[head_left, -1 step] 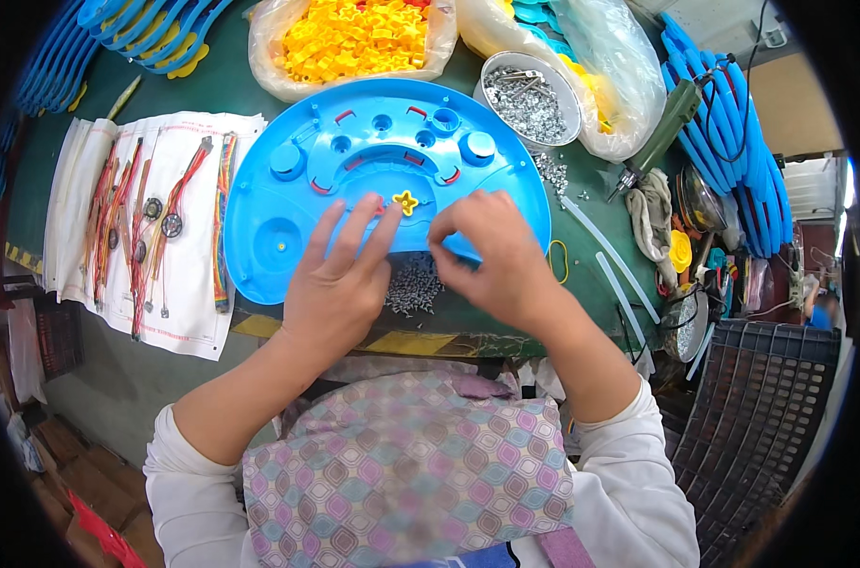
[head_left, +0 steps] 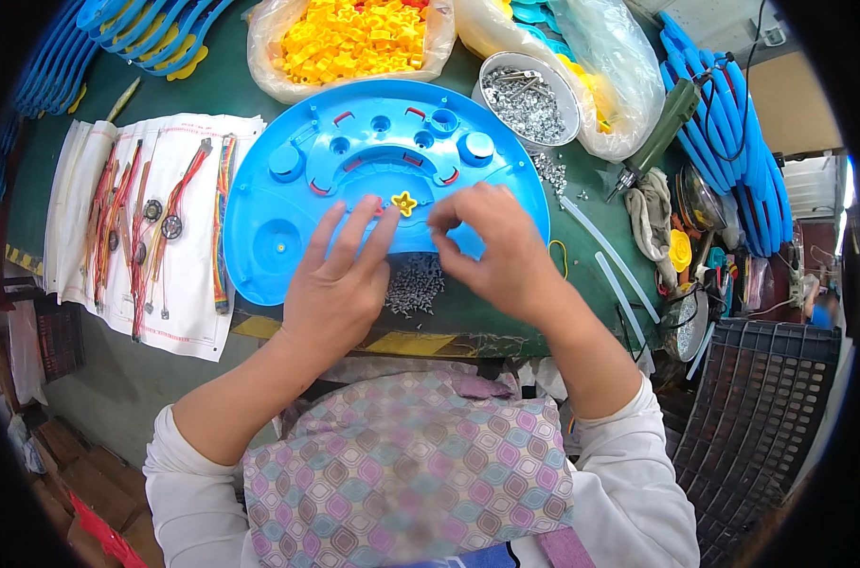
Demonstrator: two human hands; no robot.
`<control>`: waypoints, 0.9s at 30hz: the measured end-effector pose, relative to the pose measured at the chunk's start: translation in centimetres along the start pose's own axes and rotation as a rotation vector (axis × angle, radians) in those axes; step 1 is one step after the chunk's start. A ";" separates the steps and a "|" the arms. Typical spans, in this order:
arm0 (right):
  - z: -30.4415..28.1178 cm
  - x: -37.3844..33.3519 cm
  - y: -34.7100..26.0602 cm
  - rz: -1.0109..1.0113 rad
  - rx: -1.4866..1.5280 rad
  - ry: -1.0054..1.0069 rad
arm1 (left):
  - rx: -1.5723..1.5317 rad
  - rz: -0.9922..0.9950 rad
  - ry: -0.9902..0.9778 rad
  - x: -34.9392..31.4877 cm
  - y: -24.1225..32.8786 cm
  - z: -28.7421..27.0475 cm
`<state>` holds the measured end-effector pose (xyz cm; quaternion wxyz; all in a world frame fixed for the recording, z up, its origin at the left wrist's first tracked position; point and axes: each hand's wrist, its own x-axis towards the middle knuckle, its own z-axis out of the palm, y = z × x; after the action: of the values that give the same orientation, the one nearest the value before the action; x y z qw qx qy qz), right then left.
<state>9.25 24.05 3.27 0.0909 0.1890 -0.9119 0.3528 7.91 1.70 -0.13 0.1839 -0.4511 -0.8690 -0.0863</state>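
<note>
A blue curved plastic shell (head_left: pixel 259 204) lies hollow side up in front of me. My left hand (head_left: pixel 340 279) rests over its near edge, fingers stretched and spread. Beside those fingertips sits a yellow star-shaped piece (head_left: pixel 404 204) in the shell, with a bit of red next to it. My right hand (head_left: pixel 501 251) is just right of the star, thumb and forefinger brought together in a pinch; whatever is between them cannot be made out. Several small red pieces (head_left: pixel 412 160) sit in slots farther up the shell. Below its near edge, between my hands, small dark screws (head_left: pixel 414 287) lie heaped.
Behind the shell stand a bag of yellow star pieces (head_left: pixel 354 43) and a bowl of metal screws (head_left: pixel 529 99). Wired speakers (head_left: pixel 171 225) lie on a white sheet at left. A green power screwdriver (head_left: pixel 662 128), clear tubes (head_left: pixel 608 256) and stacked blue parts (head_left: pixel 747 161) are at right.
My right hand and the yellow star have shifted very slightly left. My left hand has hardly moved.
</note>
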 end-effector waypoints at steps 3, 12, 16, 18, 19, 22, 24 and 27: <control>-0.2 1.3 2.4 0.039 0.146 -0.063 | -0.042 0.036 0.037 0.1 0.2 -0.3; 1.6 4.3 5.2 -0.150 -0.048 -0.165 | -0.169 0.149 0.063 -0.1 0.3 -1.4; 1.4 4.3 5.2 -0.130 -0.019 -0.183 | -0.306 0.153 0.057 0.3 0.1 -1.7; 1.3 4.2 5.3 -0.144 -0.039 -0.190 | -0.437 0.109 0.019 1.1 -0.5 -2.3; 1.3 4.2 5.4 -0.160 -0.062 -0.187 | -0.511 0.023 0.011 1.2 -0.8 -2.0; 1.4 4.5 5.3 -0.188 -0.133 -0.201 | -0.671 -0.238 0.083 1.7 -2.5 -0.6; 1.3 4.9 4.8 -0.182 -0.186 -0.242 | -0.872 -0.474 -0.008 2.0 -2.6 -0.4; 1.2 5.4 4.2 -0.121 -0.230 -0.309 | -0.943 -0.568 -0.092 2.5 -3.2 -0.7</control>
<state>2.55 24.56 1.49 -0.0082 0.2836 -0.9363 0.2070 4.20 1.50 1.58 -0.1067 -0.2357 -0.8309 -0.4926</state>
